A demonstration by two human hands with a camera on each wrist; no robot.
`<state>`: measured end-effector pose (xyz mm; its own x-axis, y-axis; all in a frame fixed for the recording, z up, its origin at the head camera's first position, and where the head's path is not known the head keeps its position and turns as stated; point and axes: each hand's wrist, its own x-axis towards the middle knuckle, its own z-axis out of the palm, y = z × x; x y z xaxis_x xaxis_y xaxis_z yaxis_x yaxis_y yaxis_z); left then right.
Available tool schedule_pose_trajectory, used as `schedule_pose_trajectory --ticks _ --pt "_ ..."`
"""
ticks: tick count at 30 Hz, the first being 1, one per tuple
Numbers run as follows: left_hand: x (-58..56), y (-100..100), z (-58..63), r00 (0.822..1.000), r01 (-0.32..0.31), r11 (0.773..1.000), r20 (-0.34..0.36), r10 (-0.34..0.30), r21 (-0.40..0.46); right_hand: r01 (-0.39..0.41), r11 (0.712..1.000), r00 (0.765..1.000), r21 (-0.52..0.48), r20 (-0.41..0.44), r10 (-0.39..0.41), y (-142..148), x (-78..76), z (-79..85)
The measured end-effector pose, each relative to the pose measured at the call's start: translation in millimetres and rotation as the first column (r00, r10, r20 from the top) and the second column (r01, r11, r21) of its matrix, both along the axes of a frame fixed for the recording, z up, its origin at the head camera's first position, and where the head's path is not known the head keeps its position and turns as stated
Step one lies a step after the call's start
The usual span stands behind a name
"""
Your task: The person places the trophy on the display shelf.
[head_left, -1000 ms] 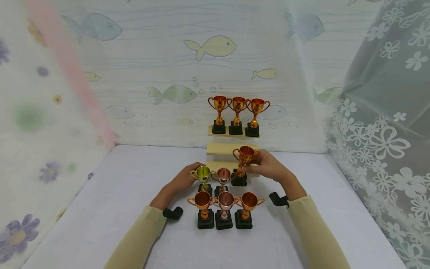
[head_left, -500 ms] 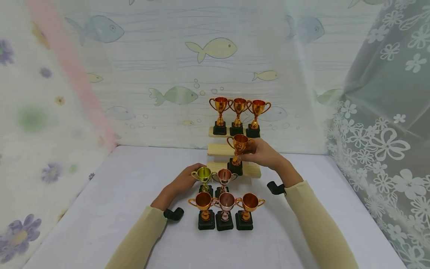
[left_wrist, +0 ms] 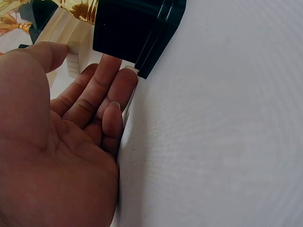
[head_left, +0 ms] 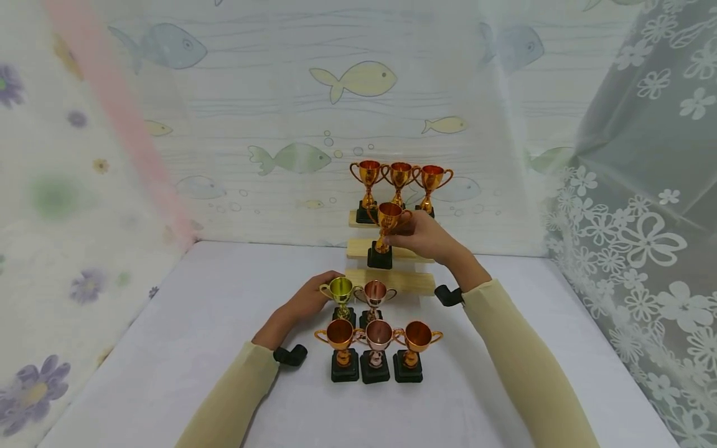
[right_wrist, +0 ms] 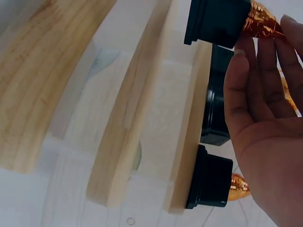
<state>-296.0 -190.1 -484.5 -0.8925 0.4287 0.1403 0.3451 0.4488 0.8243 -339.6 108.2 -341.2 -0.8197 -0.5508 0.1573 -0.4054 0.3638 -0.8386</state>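
Observation:
My right hand pinches the stem of a copper-orange trophy cup, held upright with its black base over the left part of the middle board of a stepped wooden rack. In the right wrist view, the trophy's base stands out from the fingers. My left hand rests on the table beside a yellow-gold trophy. The left wrist view has its loosely bent fingers right at the black base, not gripping it. A rose-coloured trophy stands to the right.
Three copper-orange trophies, one of them this cup, line the rack's top board. The lowest board bears nothing. At the front stand an orange trophy, a rose one and another orange cup. A fish-print curtain hangs behind.
My right hand has lifted the copper-orange trophy from beside the rose one, up and leftward past the lowest board to the middle board. My left hand has stayed put.

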Motion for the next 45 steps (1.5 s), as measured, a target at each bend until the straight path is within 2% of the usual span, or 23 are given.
schedule_pose_trajectory --ticks 7,15,21,25,37,45 --pt "-0.6 0.1 1.7 1.0 -0.004 1.0 0.01 0.004 0.001 0.062 0.998 0.998 0.001 0.004 -0.062 -15.2 -9.9 4.5" --pt "-1.0 -0.5 0.3 1.0 -0.008 1.0 0.028 0.008 0.001 0.089 0.996 0.996 0.008 0.004 -0.089 -29.4 -16.2 -3.1" --pt "-0.4 1.5 1.0 1.0 -0.004 1.0 0.022 0.004 0.008 0.132 0.991 0.99 0.023 -0.053 -0.131 -35.4 -18.1 -5.9" --pt "0.2 2.6 2.1 1.0 0.0 1.0 0.009 0.0 0.009 0.161 0.987 0.986 0.017 -0.057 -0.16 -38.8 -18.7 -6.0" --pt "1.3 2.4 1.3 1.0 -0.012 1.0 0.012 0.012 0.005 0.184 0.983 0.982 -0.029 -0.03 -0.185 -46.1 -19.7 -8.3" --pt "2.5 1.6 1.7 1.0 -0.018 1.0 0.018 0.018 -0.002 0.164 0.983 0.986 -0.083 0.001 -0.164 -44.2 -18.9 -11.8"
